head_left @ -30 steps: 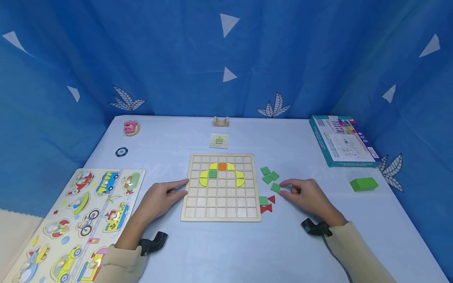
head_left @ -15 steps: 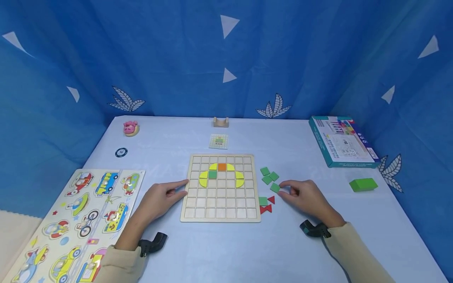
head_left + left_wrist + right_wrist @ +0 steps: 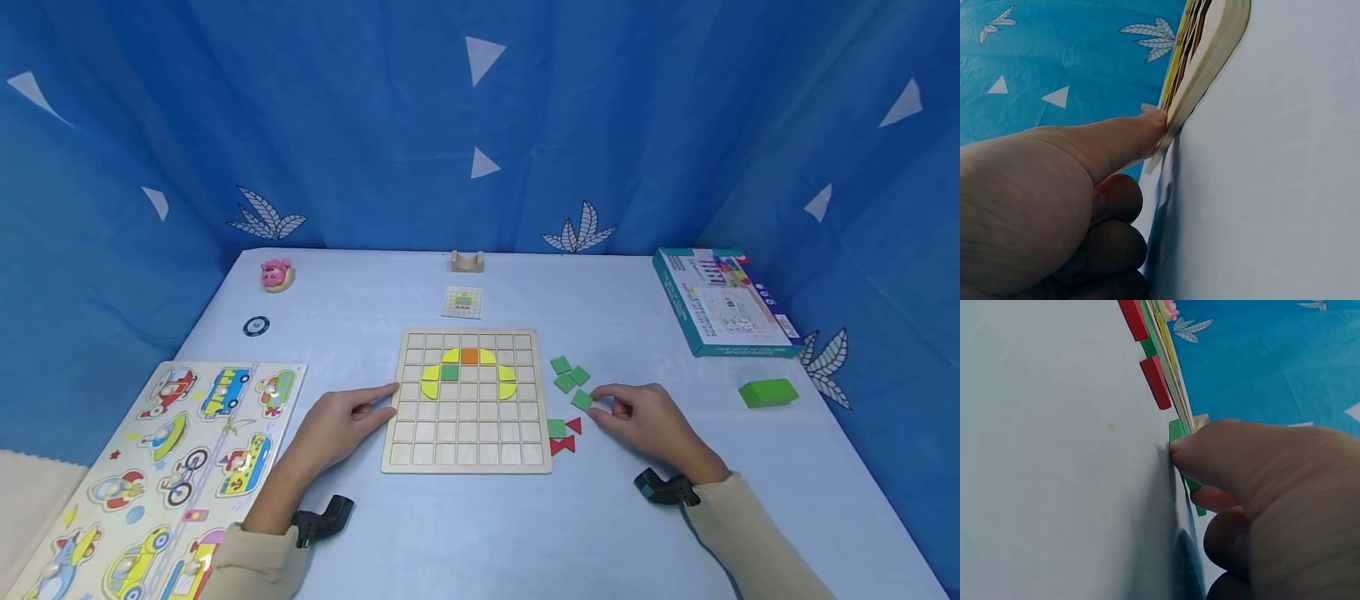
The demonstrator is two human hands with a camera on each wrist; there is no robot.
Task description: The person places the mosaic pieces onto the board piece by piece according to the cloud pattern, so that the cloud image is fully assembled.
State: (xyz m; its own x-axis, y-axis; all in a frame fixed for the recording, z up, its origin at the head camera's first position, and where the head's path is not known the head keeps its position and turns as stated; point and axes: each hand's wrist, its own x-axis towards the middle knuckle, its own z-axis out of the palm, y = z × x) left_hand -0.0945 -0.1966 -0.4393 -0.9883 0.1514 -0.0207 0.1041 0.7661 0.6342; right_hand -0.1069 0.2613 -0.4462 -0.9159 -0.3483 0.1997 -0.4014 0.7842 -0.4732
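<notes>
A wooden grid board (image 3: pixel 456 432) lies flat on the table in the head view. Yellow quarter-round tiles (image 3: pixel 507 389), an orange tile (image 3: pixel 469 357) and a green square (image 3: pixel 450 372) fill some of its cells. My left hand (image 3: pixel 335 425) touches the board's left edge with thumb and forefinger held apart. The left wrist view shows the thumb (image 3: pixel 1129 137) against that edge, other fingers curled below. To the right of the board, my right hand (image 3: pixel 639 417) pinches a green square tile (image 3: pixel 582 401) by its side between thumb and forefinger, low at the table.
Loose green tiles (image 3: pixel 563 382) lie just beyond the held one; red triangles (image 3: pixel 563 445) and another green square (image 3: pixel 557 428) sit by the board's right edge. A pattern card (image 3: pixel 462 302) lies behind. A picture puzzle (image 3: pixel 168 475) is at left, a box (image 3: pixel 723 312) and green block (image 3: pixel 768 392) at right.
</notes>
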